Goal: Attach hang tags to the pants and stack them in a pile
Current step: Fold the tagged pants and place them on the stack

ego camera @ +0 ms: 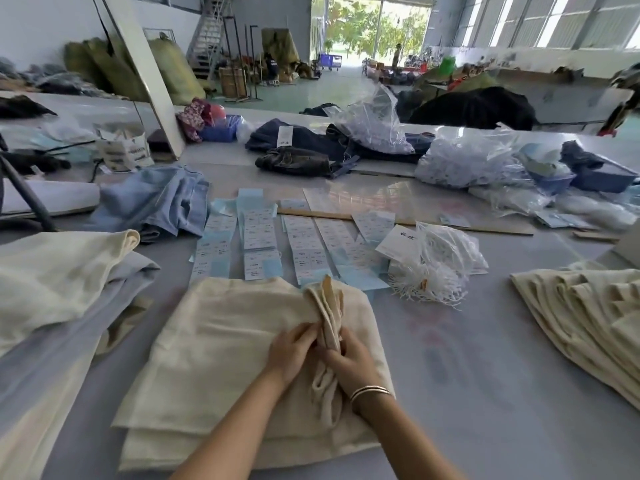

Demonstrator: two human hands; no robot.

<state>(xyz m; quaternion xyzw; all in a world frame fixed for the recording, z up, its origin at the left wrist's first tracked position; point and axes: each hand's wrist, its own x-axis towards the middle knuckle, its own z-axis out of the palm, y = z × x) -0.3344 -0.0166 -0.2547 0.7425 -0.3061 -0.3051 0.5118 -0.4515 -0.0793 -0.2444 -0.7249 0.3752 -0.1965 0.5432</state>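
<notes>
Pants (214, 344): cream, folded, lower centre on the tabletop (467, 358).
Fingers: left hand (294, 348) and right hand (349, 362) pinch a bunched waistband fold.
Risk: fold may slip, hiding the loop.
Hang tags (259, 233): rows beyond, easily scattered.

Cream pants (221, 344) lie on a pale grey tabletop (485, 358), with more cream fabric piled at left (52, 282) and fanned in folds at right (588, 317). Rows of hang tags (259, 237) show white panels with small dark print on light blue card. A bundle of white strings (429, 282) sits in clear plastic. Farther back are light blue denim (156, 202), dark navy jeans (304, 143), a blue basket (221, 131) and a cloth that appears floral in pink and maroon (194, 117). A silver-toned bangle (370, 391) circles one wrist. Green foliage (367, 26) fills the bright doorway.
</notes>
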